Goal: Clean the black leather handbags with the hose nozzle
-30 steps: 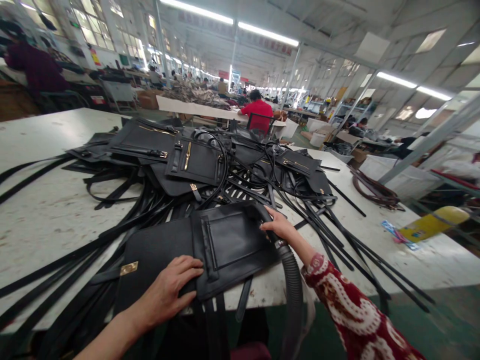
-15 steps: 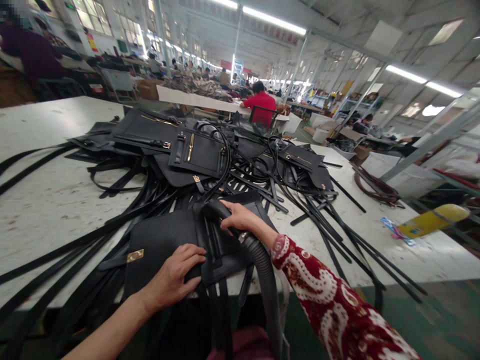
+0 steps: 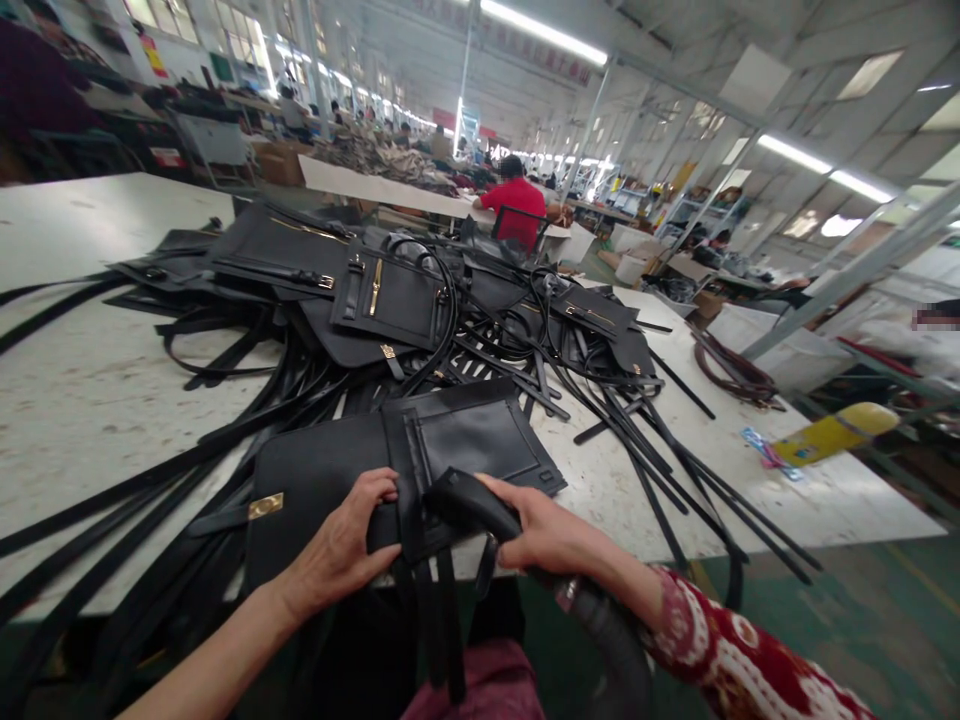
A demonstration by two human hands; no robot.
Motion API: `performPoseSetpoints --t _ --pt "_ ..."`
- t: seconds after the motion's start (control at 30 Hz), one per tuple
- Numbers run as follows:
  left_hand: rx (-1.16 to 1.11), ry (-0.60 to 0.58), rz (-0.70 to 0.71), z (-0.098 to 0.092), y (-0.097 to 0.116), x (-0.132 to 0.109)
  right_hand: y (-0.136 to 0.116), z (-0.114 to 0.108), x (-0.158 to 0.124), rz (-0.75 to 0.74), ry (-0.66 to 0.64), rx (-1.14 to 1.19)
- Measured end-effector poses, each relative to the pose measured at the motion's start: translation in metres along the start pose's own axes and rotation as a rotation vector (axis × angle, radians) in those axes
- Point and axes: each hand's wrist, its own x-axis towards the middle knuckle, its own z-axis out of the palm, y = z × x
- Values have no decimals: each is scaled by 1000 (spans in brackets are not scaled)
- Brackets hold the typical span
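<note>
A black leather bag (image 3: 322, 470) lies spread on the table in front of me, its flap with a gold clasp (image 3: 266, 505) to the left and a pocketed panel (image 3: 480, 440) to the right. My left hand (image 3: 349, 540) grips it near the middle seam, fingers bent over the leather and thumb toward the near edge. Wrapped in my right hand (image 3: 540, 530) is a black hose nozzle (image 3: 465, 500), its mouth low over the near edge of the pocketed panel. A dark ribbed hose (image 3: 615, 640) runs down from it. Black straps (image 3: 450, 620) hang over the table's edge.
Behind the bag, several black leather bags (image 3: 277, 255) are heaped with tangled straps (image 3: 652, 450). To the right lie a yellow bottle (image 3: 836, 435) and a brown coiled strap (image 3: 735, 370) on the white table (image 3: 82, 400). A person in red (image 3: 514, 205) sits beyond.
My right hand has drawn the nozzle toward me and to the right, uncovering the pocketed panel. My left hand stays on the bag, its fingers more bent.
</note>
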Motion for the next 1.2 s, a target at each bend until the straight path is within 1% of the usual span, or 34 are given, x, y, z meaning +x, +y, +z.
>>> performPoseSetpoints --t 0.03,0.1,0.23,0.3,0.43,0.53,0.63,0.73,0.83,0.87,0.93,1.0,1.07,1.13,1.2 --pt "-9 -5 1 0 0 0 3 4 -10 5 -4 1" --pt "-19 -18 9 0 1 1 5 12 -19 -5 9 -50" --pt "-26 -42 37 -1 1 1 -4 22 -9 -73 96 -220" --pt "-31 -49 45 -2 2 1 -9 21 -4 -83 82 -253" --pt "-33 -65 62 -5 5 2 -10 17 -2 -24 -7 -212" --pt "-34 -68 62 -6 7 2 -7 17 4 -4 12 -133" --pt "-50 -23 38 -5 8 1 -4 17 6 -18 35 -83" --pt "-67 3 24 -4 7 0 -2 15 -3 -1 -19 -87" --pt "-68 -19 36 -4 7 1 -2 15 -6 2 -30 -119" --pt "-66 -27 42 -5 7 1 -2 16 -4 -16 -8 -132" --pt "-60 -29 53 -5 7 2 -3 20 7 -70 84 -155" --pt "-40 -36 54 -5 7 2 -3 24 17 -109 227 -170" --pt "12 -71 64 -4 5 1 1 26 22 -115 364 -163" --pt "97 -115 98 -1 3 0 6 26 18 -93 416 -128" --pt "181 -126 147 1 -1 -1 12 25 6 -44 395 -73"
